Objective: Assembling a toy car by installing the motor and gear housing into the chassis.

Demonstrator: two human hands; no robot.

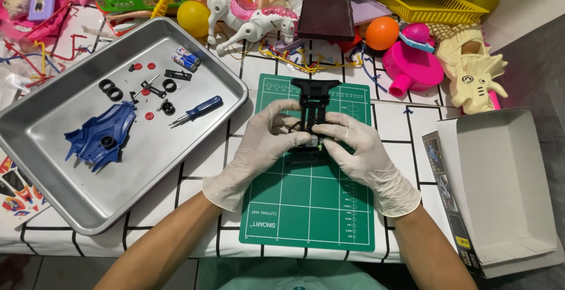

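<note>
Both my hands wear pale gloves and hold a black toy car chassis (313, 99) over a green cutting mat (309, 207). My left hand (262, 146) grips the chassis from its left side. My right hand (359, 152) pinches it from the right near its middle. The front end of the chassis sticks out beyond my fingers; its rear part is hidden under them.
A metal tray (53, 131) on the left holds a blue car body shell (100, 134), a blue-handled screwdriver (197, 110), two batteries (185, 59), black tyres (110, 90) and small parts. Toys crowd the far edge. An open cardboard box (500, 184) lies at the right.
</note>
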